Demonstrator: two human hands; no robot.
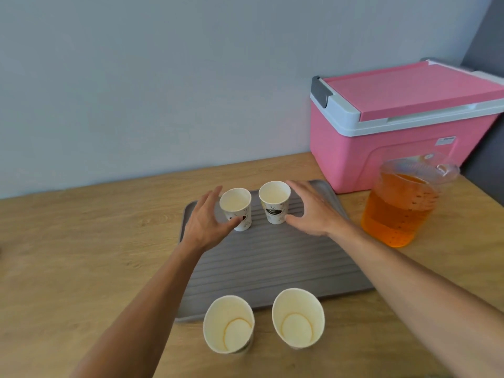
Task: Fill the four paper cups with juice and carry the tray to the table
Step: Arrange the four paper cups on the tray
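Note:
A grey ribbed tray [272, 257] lies on the wooden counter. Two empty paper cups stand upright at its far end, the left cup [236, 207] and the right cup [274, 200]. My left hand [207, 222] is spread beside the left cup, its thumb across the cup's lower front. My right hand [311, 211] is spread just to the right of the right cup, thumb tip at the cup's base. Two more empty cups, one on the left [228, 324] and one on the right [298, 317], stand on the counter at the tray's near edge. A clear jug of orange juice [401, 211] stands right of the tray.
A pink cooler box [395, 126] with a white-rimmed lid stands at the back right, against the grey wall and just behind the jug. Bare wooden counter [81, 241] stretches left of the tray.

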